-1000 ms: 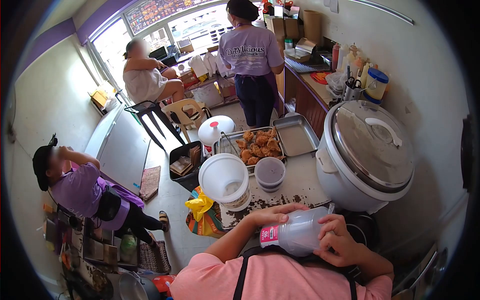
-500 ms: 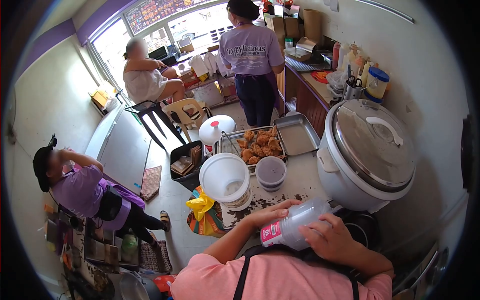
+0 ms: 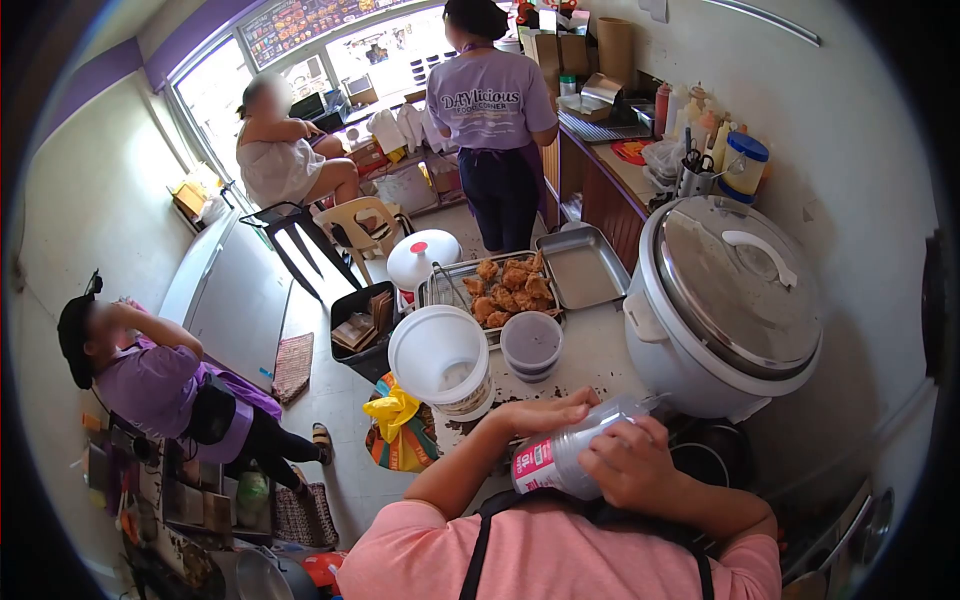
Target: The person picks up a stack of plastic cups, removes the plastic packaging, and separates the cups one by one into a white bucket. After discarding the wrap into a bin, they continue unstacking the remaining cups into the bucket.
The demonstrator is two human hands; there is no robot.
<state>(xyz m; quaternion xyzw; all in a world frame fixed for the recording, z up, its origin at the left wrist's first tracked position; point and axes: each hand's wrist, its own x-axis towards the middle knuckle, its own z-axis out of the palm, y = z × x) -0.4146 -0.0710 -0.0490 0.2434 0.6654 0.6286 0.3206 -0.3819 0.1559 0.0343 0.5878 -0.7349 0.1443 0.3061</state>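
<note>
A pack of clear plastic tubs [image 3: 568, 446], nested together and marked with a pink label, lies tilted close to my chest. My left hand [image 3: 550, 413] is laid along its upper side, fingers together and partly hidden behind it. Around the nearer side curl the fingers of my right hand [image 3: 632, 462], gripping the pack. Just beyond my hands stand a stack of tubs [image 3: 531, 345] with greyish contents or lid and a large white bucket [image 3: 440, 352]. A metal tray [image 3: 428, 292] behind them holds pieces of fried chicken [image 3: 508, 288] and tongs.
On the right stands a big rice cooker [image 3: 735, 300] with its lid on. An upturned metal tray [image 3: 585, 265] and a white lidded container [image 3: 424, 258] are farther back. A black bin [image 3: 350, 345] is left of the table. Two co-workers in purple shirts and a seated person are around.
The view has shifted slightly, so the surroundings sit a little farther left. My right hand has slid slightly down along the pack; both hands stay on it.
</note>
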